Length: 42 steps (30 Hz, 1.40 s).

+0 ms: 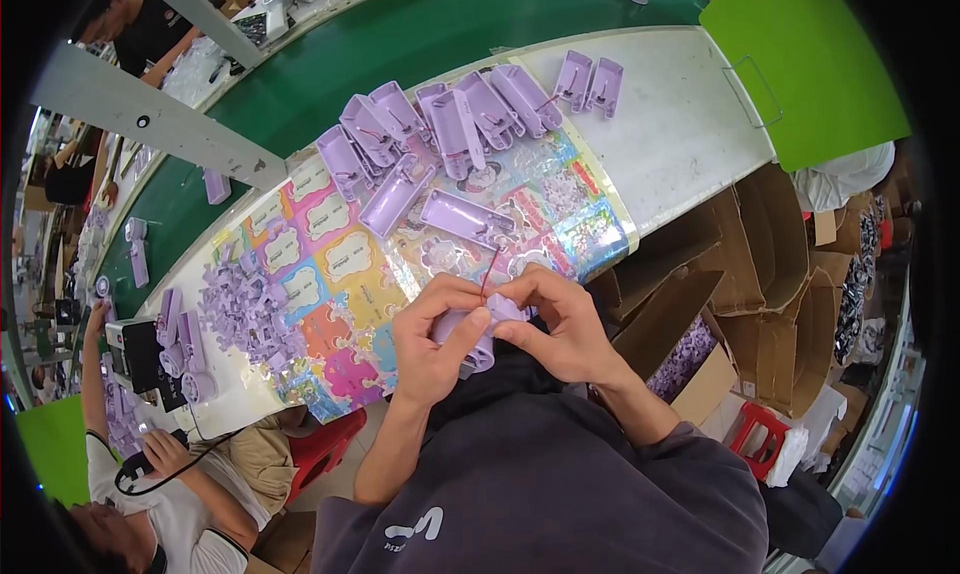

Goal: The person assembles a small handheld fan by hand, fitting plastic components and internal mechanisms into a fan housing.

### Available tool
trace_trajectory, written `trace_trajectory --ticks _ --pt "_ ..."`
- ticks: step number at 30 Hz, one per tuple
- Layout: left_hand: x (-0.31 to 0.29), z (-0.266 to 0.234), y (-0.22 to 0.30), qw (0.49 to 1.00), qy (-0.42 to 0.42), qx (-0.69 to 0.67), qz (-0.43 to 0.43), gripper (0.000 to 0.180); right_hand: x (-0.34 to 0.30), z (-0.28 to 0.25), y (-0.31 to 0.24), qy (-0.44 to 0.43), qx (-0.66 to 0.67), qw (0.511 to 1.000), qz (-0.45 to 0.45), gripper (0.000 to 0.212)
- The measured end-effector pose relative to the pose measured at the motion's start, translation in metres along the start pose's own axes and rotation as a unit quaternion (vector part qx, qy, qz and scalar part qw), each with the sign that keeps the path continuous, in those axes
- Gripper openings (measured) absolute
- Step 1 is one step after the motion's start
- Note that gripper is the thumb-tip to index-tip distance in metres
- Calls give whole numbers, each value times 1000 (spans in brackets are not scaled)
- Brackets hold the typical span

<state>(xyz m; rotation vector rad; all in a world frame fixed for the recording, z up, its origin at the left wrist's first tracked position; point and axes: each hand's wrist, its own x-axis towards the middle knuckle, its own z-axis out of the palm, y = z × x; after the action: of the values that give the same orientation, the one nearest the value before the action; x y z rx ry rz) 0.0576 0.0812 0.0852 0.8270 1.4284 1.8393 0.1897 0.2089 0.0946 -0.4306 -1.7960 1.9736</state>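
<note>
Close to my body, a lilac plastic housing is held between both hands, with a thin red wire sticking up from it. My left hand grips its left side, thumb pressed on top. On the other side my right hand pinches a small lilac part at the housing's upper end; the fingers partly hide it. Just beyond my hands an open lilac shell lies on the colourful printed sheet. Another shell rests beside it, and several more with red wires are heaped behind.
Small lilac pieces are piled on the left of the white table. A green conveyor belt curves behind. Cardboard boxes stand at right, below a bright green panel. A co-worker sits at left, holding a black tool.
</note>
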Motion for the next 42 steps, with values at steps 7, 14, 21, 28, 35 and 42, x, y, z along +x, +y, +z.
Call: trace_trajectory --ticks 7,14,21,28,35,42 --pt "9 4 -25 996 80 46 -8 10 8 -4 13 62 -199 978 -15 33" --pt "17 16 -17 997 -14 56 43 33 -15 22 36 113 17 993 26 73" --pt "85 -15 -6 806 -143 531 219 73 -2 -55 25 159 -416 892 -73 67" --pt "104 -27 -8 759 -294 575 89 67 12 -74 -3 51 -538 834 -112 65" --pt "88 -32 16 833 -306 461 -6 61 20 -65 -19 -9 -549 810 -205 67" --pt "84 -37 19 863 -298 408 -17 52 28 -53 -26 -66 -563 791 -230 79"
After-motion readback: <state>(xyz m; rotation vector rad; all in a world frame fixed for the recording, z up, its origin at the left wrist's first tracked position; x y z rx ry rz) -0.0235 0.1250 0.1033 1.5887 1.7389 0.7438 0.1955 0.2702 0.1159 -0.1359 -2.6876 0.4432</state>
